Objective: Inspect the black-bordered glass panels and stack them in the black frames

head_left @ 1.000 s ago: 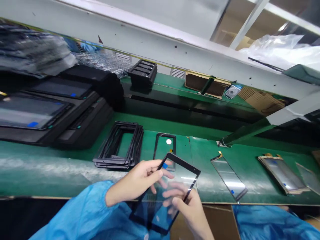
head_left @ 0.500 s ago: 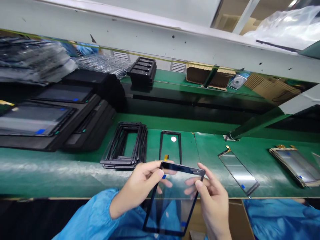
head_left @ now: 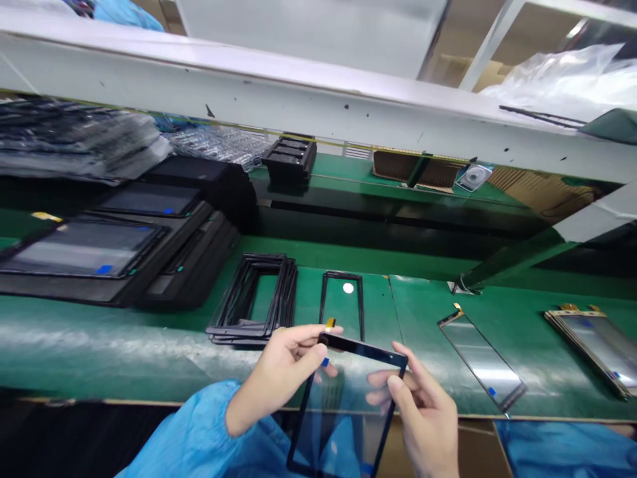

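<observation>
A clear touchscreen panel (head_left: 348,405) with a black border is held tilted in front of my body, past the bench's front edge. My left hand (head_left: 286,368) pinches its upper left corner, thumb on the near face and fingers behind. At the upper right edge, my right hand (head_left: 421,411) grips it the same way, its fingers showing through the glass. An orange flex cable (head_left: 330,324) sticks up by the left fingertips. Just beyond lies a single black frame (head_left: 362,299) with a white round spot inside it. A stack of black frames (head_left: 259,299) rests to its left.
Another touch panel (head_left: 480,358) lies on the green bench at right, with a panel stack (head_left: 592,345) farther right. Black trays with screens (head_left: 94,249) are piled at left. A white shelf beam (head_left: 298,99) crosses above; a green post (head_left: 517,259) stands at right.
The view has tilted, so the bench and its items sit slightly lower in the picture. Both hands keep their hold on the touchscreen panel, its angle nearly the same.
</observation>
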